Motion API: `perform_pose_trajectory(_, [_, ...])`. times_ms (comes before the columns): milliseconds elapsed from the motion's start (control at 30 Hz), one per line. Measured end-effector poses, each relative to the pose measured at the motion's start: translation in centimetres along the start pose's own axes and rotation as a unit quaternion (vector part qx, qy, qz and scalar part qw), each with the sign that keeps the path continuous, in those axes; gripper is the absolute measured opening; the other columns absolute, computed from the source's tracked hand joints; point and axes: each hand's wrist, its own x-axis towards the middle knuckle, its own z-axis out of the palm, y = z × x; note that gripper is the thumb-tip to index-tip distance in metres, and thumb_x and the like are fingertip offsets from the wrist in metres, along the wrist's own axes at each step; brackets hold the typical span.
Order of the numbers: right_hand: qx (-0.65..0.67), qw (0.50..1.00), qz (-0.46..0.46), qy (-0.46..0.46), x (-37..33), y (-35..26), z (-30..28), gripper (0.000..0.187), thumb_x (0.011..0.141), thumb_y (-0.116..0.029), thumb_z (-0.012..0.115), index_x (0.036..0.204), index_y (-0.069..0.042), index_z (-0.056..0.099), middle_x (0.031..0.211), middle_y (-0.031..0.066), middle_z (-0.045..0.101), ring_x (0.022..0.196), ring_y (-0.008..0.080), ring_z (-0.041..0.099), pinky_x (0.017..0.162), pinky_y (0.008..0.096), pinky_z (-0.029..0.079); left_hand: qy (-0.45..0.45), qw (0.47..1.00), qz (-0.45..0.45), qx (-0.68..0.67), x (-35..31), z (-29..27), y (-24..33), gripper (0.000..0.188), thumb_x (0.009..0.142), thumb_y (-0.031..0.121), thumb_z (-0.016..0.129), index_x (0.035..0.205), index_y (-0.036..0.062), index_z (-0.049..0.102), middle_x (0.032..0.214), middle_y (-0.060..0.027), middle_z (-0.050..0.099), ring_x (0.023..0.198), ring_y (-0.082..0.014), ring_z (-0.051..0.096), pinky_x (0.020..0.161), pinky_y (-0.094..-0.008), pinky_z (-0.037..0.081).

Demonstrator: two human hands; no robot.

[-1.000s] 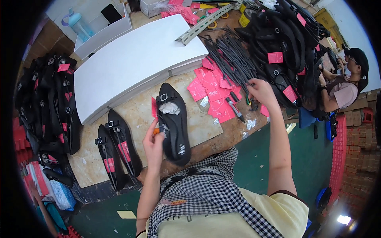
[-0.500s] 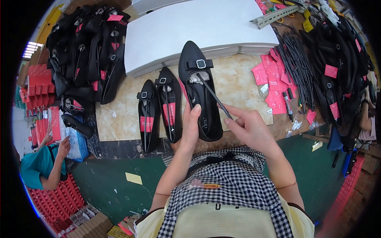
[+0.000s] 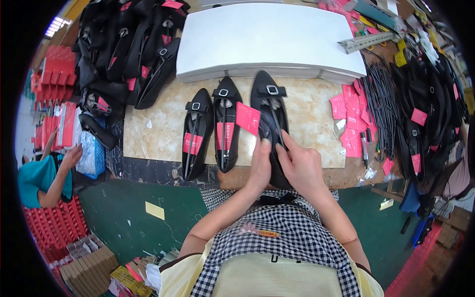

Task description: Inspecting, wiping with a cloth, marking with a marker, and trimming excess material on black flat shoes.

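A black pointed flat shoe (image 3: 264, 89) with a square buckle on its bow stands toe-away at the table's front edge. My left hand (image 3: 261, 166) is closed on its left side, thumb over the rim. Inside the shoe a thin dark rod (image 3: 275, 118) runs from the toe stuffing toward the heel. My right hand (image 3: 303, 166) pinches the rod's near end at the shoe's right rim; the fingertips are partly hidden. A pink tag (image 3: 248, 119) sticks out from the shoe's left side. Two similar shoes, a middle one (image 3: 233, 96) and a left one (image 3: 203, 111), lie alongside with rods and pink cards inside.
A white stack of sheets or board (image 3: 272, 39) lies behind the shoes. To the right are loose pink cards (image 3: 352, 136), a bundle of dark rods (image 3: 380, 109), a marker (image 3: 364, 148) and piled shoes (image 3: 420, 123). More shoes (image 3: 118, 54) heap at left, near another person (image 3: 44, 180).
The shoe has come down toward the table, slightly right and nearer me. The rod's near end, sticking out past the rim before, is now down inside the shoe. The pink tag has swung outward.
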Motion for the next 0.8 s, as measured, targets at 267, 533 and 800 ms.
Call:
perform_pose_trajectory(267, [0.127, 0.979, 0.157, 0.037, -2.1, 8.6, -5.4, 0.037, 0.098, -0.014, 0.052, 0.132, -0.002, 0.059, 0.091, 0.0054, 0.073, 0.064, 0.0030, 0.046, 0.057, 0.0203, 0.039, 0.103, 0.669, 0.206, 0.707, -1.7, -7.7, 10.1, 0.063, 0.068, 0.029, 0.078, 0.123, 0.0065, 0.056, 0.126, -0.0230, 0.048, 0.123, -0.0404, 0.042, 0.106, -0.0552, 0.028])
perform_pose_trajectory(533, [0.150, 0.984, 0.064, -0.071, -0.9, 9.8, 3.4, 0.026, 0.097, -0.009, 0.055, 0.117, 0.000, 0.067, 0.071, 0.0015, 0.065, 0.066, 0.0072, 0.058, 0.059, 0.0232, 0.045, 0.082, 0.775, 0.181, 0.600, -2.2, -12.1, 8.4, 0.035, 0.071, 0.022, 0.076, 0.103, 0.0109, 0.068, 0.119, -0.0181, 0.053, 0.109, -0.0330, 0.052, 0.089, -0.0482, 0.037])
perform_pose_trajectory(800, [0.137, 0.986, 0.092, 0.038, -2.3, 10.1, 5.3, 0.020, 0.093, -0.006, 0.058, 0.109, 0.000, 0.070, 0.064, 0.0043, 0.062, 0.057, 0.0078, 0.055, 0.054, 0.0228, 0.043, 0.439, 0.728, 0.302, 0.430, 2.6, -35.6, 31.4, 0.027, 0.078, 0.011, 0.070, 0.102, 0.0007, 0.067, 0.092, -0.0134, 0.068, 0.092, -0.0210, 0.066, 0.081, -0.0336, 0.049])
